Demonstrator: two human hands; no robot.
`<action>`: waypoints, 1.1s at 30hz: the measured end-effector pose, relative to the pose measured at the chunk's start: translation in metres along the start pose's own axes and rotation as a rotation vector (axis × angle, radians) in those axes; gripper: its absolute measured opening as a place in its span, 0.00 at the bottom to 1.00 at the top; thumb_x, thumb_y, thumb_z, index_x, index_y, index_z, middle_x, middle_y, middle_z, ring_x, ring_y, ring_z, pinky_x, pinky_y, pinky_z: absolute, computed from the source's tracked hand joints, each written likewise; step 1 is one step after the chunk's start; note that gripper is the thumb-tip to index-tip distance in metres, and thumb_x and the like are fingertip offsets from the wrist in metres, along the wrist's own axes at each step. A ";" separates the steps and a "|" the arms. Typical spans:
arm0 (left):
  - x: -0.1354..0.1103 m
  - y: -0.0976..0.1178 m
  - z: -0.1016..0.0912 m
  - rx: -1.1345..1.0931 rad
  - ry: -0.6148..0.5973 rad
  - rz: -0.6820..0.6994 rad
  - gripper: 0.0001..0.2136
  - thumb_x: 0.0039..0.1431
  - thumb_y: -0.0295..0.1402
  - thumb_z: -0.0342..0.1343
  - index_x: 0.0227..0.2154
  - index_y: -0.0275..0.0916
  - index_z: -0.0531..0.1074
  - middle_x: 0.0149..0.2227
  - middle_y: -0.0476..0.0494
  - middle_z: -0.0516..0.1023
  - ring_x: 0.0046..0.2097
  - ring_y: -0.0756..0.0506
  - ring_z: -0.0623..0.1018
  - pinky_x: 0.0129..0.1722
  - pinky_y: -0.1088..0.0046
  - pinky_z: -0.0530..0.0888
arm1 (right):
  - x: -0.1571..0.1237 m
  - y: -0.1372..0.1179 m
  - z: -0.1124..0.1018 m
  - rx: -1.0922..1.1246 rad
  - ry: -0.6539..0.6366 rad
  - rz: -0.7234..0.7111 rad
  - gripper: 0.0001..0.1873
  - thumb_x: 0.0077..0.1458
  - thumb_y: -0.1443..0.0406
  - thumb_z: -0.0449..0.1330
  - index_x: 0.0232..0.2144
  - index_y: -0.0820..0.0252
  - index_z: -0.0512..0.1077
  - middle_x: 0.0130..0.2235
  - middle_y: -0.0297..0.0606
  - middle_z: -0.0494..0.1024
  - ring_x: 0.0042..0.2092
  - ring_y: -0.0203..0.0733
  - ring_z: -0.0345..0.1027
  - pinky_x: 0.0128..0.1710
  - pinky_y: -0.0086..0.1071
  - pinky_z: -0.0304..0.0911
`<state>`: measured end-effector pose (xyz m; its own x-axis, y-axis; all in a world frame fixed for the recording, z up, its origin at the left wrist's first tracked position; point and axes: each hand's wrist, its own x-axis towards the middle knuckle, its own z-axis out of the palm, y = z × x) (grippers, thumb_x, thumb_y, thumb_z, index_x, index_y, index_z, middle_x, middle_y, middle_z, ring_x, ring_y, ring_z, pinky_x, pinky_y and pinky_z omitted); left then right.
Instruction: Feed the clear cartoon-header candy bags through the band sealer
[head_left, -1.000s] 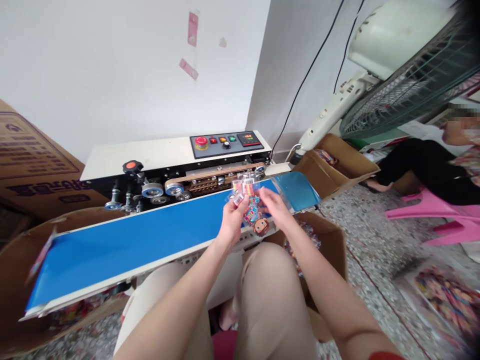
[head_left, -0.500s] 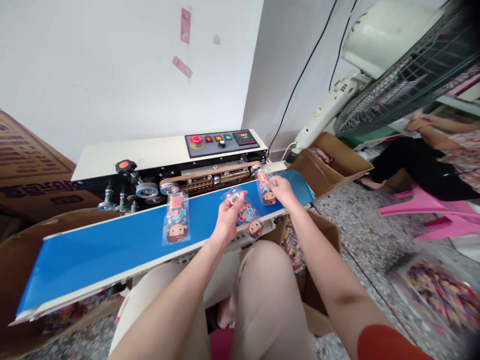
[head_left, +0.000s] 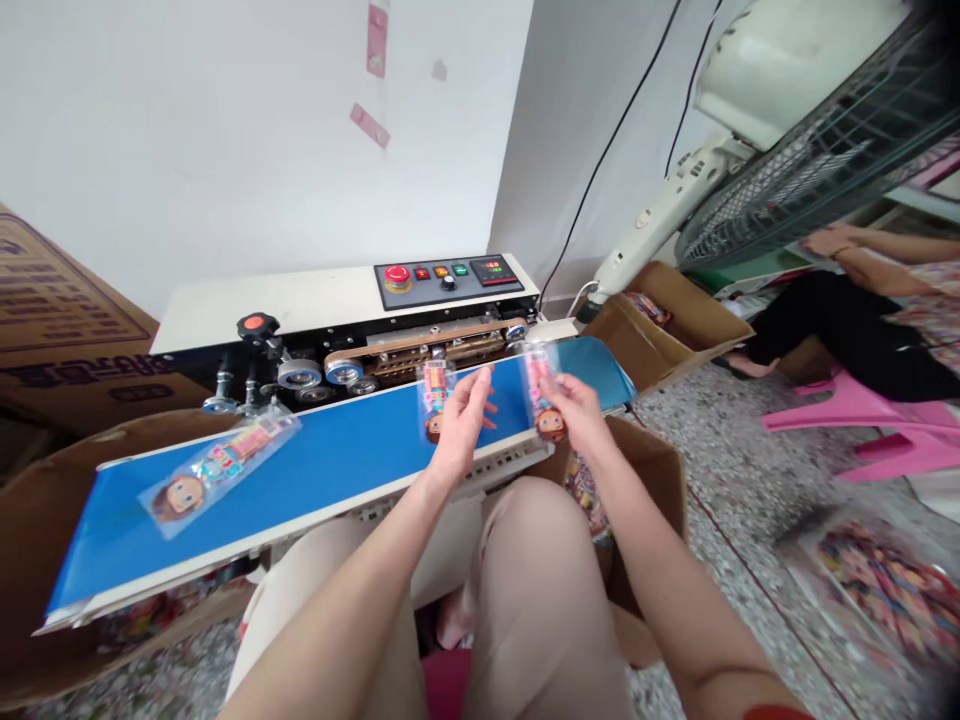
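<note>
In the head view, the left hand, which gripped a packet half a second ago, now has loosely parted fingers and grasps nothing, beside a clear plastic packet with a cartoon figure. The right hand pinches a second clear packet above the flat blue belt. A third clear packet has shifted leftward and lies aslant there. Behind stand a long white-topped machine and white wall; speckled grey floor shows rightward.

Forearms reach forward, left fingers parted, right fingers bent.
</note>
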<state>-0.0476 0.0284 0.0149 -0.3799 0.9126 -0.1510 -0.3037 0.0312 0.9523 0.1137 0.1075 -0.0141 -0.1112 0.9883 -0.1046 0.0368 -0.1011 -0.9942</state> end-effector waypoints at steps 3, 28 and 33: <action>0.001 0.001 -0.002 -0.052 -0.010 -0.053 0.26 0.51 0.55 0.55 0.42 0.39 0.76 0.34 0.42 0.74 0.28 0.49 0.73 0.21 0.76 0.69 | 0.046 0.001 -0.015 -0.093 0.139 0.032 0.27 0.26 0.47 0.71 0.22 0.61 0.70 0.22 0.32 0.73 0.22 0.35 0.65 0.22 0.29 0.62; -0.010 -0.001 0.000 0.268 0.068 0.193 0.18 0.56 0.48 0.53 0.28 0.36 0.74 0.22 0.49 0.73 0.23 0.51 0.72 0.22 0.76 0.70 | -0.067 0.159 -0.212 -0.223 0.574 0.363 0.15 0.47 0.56 0.63 0.30 0.60 0.67 0.20 0.29 0.70 0.21 0.33 0.65 0.23 0.28 0.66; -0.006 -0.009 0.008 0.317 0.067 0.236 0.14 0.57 0.42 0.54 0.29 0.34 0.74 0.21 0.49 0.73 0.21 0.51 0.72 0.21 0.75 0.70 | -0.106 0.224 -0.250 -0.343 0.493 0.639 0.10 0.46 0.62 0.64 0.25 0.61 0.67 0.17 0.29 0.69 0.18 0.31 0.63 0.21 0.26 0.64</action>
<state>-0.0353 0.0257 0.0096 -0.4662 0.8815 0.0749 0.0792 -0.0427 0.9959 0.3817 0.0091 -0.2193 0.4718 0.6990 -0.5374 0.2512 -0.6908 -0.6780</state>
